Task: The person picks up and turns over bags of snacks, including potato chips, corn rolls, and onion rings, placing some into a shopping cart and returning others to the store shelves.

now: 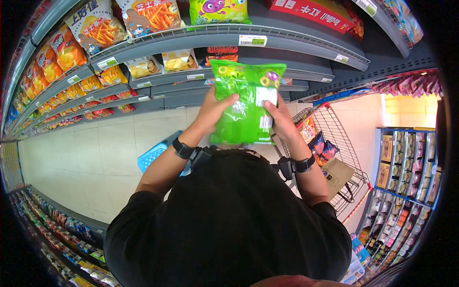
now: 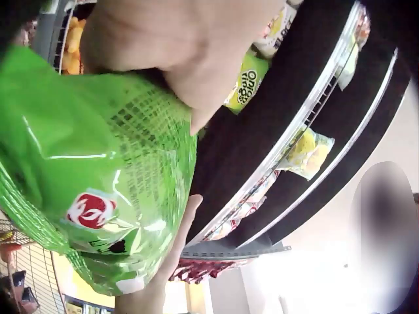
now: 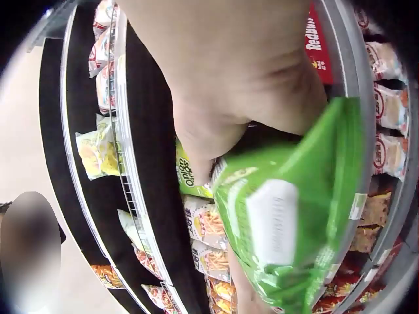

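Note:
Both hands grip a shiny green snack bag [image 1: 241, 112] in front of the body, its printed back with a white label facing up. The left hand [image 1: 213, 111] holds the left edge, thumb across the front; the right hand [image 1: 282, 118] holds the right edge the same way, its thumb by the label. Fingers behind the bag are hidden in the head view. In the left wrist view the bag [image 2: 98, 163] shows a red-and-white logo and printed text. A lighter green onion rings bag [image 1: 218, 12] stands on the shelf ahead.
Shelves ahead hold fries-style snack bags [image 1: 150, 16], orange chip bags [image 1: 67, 48] and a red Red Bull box [image 1: 313, 13]. A wire shopping cart [image 1: 351, 138] with several packages and a brown bag [image 1: 338, 173] stands to the right. A light-blue plastic object [image 1: 152, 155] is on the floor at left.

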A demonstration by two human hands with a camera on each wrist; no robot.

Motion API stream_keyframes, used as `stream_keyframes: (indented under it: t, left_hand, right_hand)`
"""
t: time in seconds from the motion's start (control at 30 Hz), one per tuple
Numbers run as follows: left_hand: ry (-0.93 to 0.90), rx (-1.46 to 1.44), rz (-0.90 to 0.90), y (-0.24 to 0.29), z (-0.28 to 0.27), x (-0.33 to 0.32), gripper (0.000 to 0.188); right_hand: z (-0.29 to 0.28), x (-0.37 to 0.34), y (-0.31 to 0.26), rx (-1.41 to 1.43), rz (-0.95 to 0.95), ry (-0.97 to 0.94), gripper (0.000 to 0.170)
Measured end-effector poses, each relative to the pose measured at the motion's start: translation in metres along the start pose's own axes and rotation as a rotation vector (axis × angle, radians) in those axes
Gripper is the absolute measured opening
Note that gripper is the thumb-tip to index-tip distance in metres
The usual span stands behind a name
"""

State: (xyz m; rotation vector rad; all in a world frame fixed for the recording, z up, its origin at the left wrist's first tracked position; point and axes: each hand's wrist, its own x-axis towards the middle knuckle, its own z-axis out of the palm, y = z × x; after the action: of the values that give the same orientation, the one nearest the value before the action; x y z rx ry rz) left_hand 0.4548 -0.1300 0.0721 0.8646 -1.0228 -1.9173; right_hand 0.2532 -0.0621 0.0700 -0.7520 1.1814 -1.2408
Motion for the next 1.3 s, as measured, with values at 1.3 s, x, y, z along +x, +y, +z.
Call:
stream_keyframes:
  t: [1.3]
  left_hand:
    - [0.132, 0.292, 0.222, -0.029, 0.033, 0.014, 0.054]
  right_hand:
    - [-0.052, -0.005, -0.013, 0.175, 0.043, -0.031, 0.057]
